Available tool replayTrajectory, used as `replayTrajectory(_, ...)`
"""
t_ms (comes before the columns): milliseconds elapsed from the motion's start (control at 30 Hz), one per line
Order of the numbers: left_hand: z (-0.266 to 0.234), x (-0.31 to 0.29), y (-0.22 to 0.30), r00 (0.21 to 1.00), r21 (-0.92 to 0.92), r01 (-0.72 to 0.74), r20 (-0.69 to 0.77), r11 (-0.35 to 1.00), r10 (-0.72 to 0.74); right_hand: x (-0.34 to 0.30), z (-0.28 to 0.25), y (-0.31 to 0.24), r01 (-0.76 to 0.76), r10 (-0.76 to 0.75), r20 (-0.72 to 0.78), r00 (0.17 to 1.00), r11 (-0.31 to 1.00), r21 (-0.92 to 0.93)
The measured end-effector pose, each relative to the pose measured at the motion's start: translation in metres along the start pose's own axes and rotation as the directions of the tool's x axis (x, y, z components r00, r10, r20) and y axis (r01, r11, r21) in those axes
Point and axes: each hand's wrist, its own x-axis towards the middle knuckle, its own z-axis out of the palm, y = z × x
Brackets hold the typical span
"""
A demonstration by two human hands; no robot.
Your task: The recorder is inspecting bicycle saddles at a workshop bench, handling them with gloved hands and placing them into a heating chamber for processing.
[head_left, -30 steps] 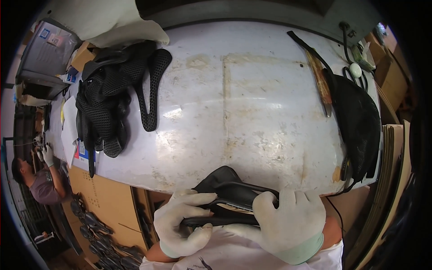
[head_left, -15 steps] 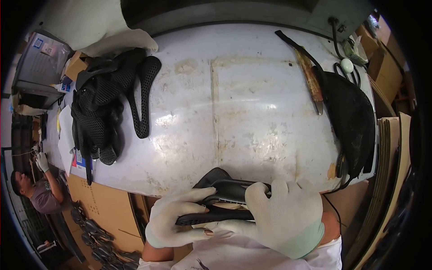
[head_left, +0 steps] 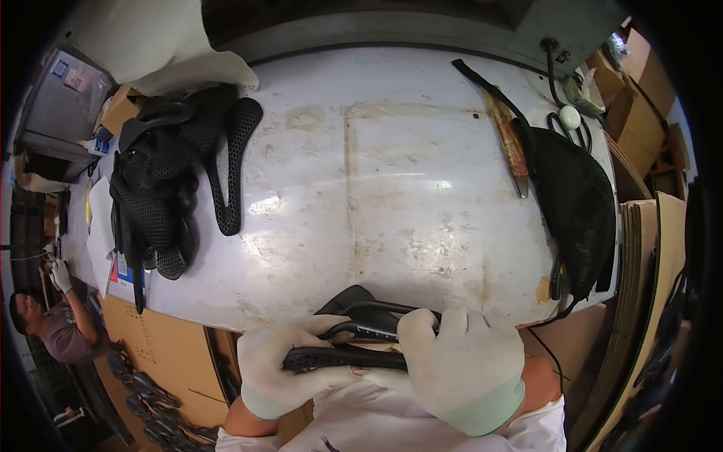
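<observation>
A black bicycle saddle [head_left: 320, 358] is held close to my body at the table's near edge, its underside and rails showing. My left hand [head_left: 273, 363], in a white knit glove, wraps round one end with the fingers partly hidden. At the other end my right hand [head_left: 465, 360], gloved the same way, grips the rail area with the thumb on top and fingers curled. Part of the saddle's inside is covered by both hands.
Black honeycomb saddle covers [head_left: 162, 169] lie heaped at the table's left. On the right rest a worn handled blade [head_left: 508, 139] and a black fabric item [head_left: 576, 200] with a strap. Cardboard sheets [head_left: 636, 264] stand beyond. A person [head_left: 64, 324] works far left; saddles [head_left: 151, 392] lie below.
The left hand's fingers have curled further round the saddle; earlier they were more spread. Both hands and the saddle sit slightly left in view, as does the whole scene.
</observation>
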Motion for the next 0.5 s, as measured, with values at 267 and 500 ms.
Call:
replayTrajectory(267,0.01,-0.005,0.0,0.993,0.066,-0.012,-0.118,0.998,0.02,-0.007,0.005,-0.004,-0.083,0.082,-0.07,0.994,0.996,-0.017)
replayTrajectory(500,0.027,-0.018,-0.069,0.984,-0.683,-0.17,-0.154,0.71,0.086,-0.014,0.065,0.043,-0.283,0.263,0.208,0.942,0.291,0.914)
